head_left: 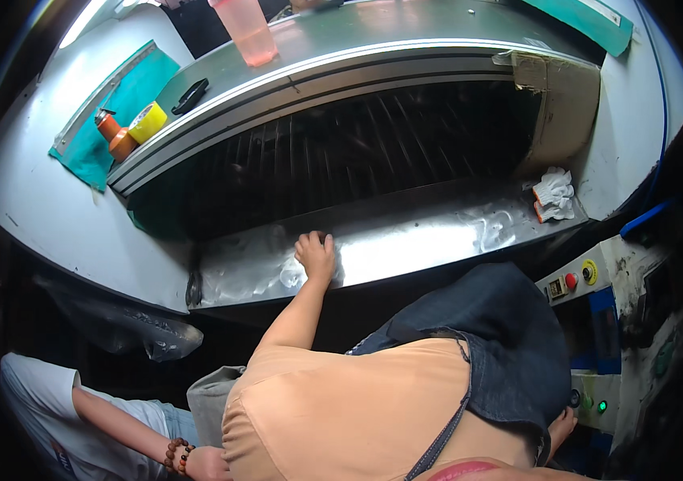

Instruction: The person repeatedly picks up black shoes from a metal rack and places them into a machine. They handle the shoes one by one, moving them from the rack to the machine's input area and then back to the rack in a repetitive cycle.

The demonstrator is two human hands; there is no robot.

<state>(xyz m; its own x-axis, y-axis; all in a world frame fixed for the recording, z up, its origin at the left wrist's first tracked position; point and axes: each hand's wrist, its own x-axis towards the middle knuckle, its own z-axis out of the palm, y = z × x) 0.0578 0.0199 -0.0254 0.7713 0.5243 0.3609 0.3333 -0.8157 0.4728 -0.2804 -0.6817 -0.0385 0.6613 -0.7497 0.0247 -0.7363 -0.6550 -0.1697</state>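
My left hand (315, 255) rests on the shiny metal ledge (406, 243), its fingers curled round a small dark thing that is mostly hidden. Low on the right, my right hand (562, 429) shows only in part, beside a control panel (596, 398) with a lit green button and a dark knob. The fingers of that hand are too covered to read. Beyond the ledge lies a dark opening (341, 152) with upright ribs or strips inside. A crumpled white glove (554, 195) with an orange cuff lies at the ledge's right end.
The upper shelf (389, 32) carries a pink plastic bottle (249, 36) and a black loop (190, 97). Yellow tape (147, 123) and an orange tool (115, 135) sit left. Red and yellow controls (571, 280) are at right. A co-worker's braceleted hand (209, 463) is beside me.
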